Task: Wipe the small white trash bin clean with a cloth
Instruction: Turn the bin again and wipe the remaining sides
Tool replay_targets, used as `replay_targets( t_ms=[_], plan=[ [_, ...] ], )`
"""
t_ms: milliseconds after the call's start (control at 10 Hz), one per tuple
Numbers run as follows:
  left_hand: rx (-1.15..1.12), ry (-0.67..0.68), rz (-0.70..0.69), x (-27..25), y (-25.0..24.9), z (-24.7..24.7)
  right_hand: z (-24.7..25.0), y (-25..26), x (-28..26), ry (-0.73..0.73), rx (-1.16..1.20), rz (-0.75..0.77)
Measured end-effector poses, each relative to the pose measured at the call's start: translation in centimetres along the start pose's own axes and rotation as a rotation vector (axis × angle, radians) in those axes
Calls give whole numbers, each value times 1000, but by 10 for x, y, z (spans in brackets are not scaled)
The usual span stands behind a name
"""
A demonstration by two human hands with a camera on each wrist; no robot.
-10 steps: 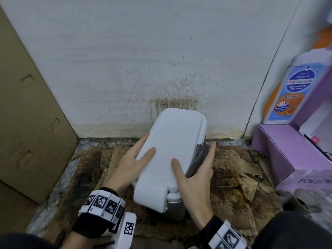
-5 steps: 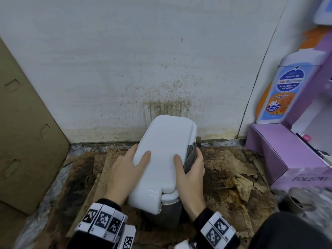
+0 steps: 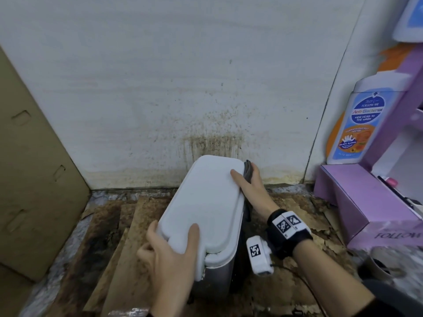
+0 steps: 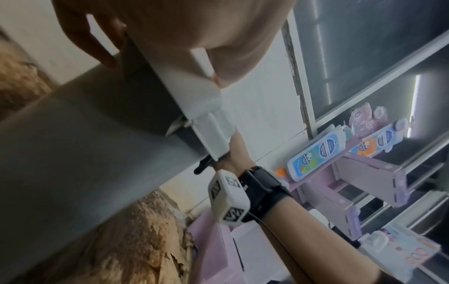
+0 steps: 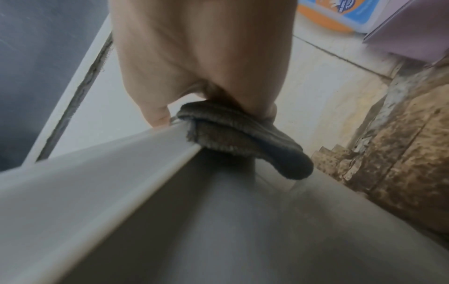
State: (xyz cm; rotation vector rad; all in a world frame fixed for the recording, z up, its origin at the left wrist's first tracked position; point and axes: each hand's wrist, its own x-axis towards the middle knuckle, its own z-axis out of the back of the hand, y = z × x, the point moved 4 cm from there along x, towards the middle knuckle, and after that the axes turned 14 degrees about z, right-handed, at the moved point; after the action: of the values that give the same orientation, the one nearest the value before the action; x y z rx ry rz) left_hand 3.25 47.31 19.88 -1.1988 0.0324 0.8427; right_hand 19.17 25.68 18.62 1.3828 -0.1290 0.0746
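Item one, the small white plastic trash bin with its closed rounded lid (image 3: 206,207): I have it standing on stained brown cardboard (image 3: 109,248) close against the spattered white wall (image 3: 183,88), its long axis running from me toward that wall, near end lower left, far end upper right.

Item two, my left hand (image 3: 170,255): curled round the lid's near left corner, thumb on top, bracing the bin.

Item three, my right hand (image 3: 250,184): at the far right edge, thumb on the lid, fingers pressing item four against the bin's side.

Item four, a folded grey cloth (image 5: 240,140): it lies between those fingers and the lid's rim. I judge the next stroke runs along that right edge, toward me.
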Motion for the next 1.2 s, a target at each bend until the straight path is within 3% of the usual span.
replay_targets(
  t_ms=[400, 600, 800, 1000, 1200],
  plan=[
    [-120, 12, -121, 1, 4, 5, 9, 13, 25, 2, -15, 29],
    [-59, 44, -208, 14, 3, 15, 6, 9, 13, -155, 41, 69],
    [-32, 78, -323, 46, -16, 40, 5, 4, -36, -507, 105, 86],
    [33, 212, -325, 83, -43, 55, -10, 1, -95, -751, 87, 39],
    [100, 269, -310, 107, -44, 59, -27, 3, -110, -695, 79, 28]
  ],
)
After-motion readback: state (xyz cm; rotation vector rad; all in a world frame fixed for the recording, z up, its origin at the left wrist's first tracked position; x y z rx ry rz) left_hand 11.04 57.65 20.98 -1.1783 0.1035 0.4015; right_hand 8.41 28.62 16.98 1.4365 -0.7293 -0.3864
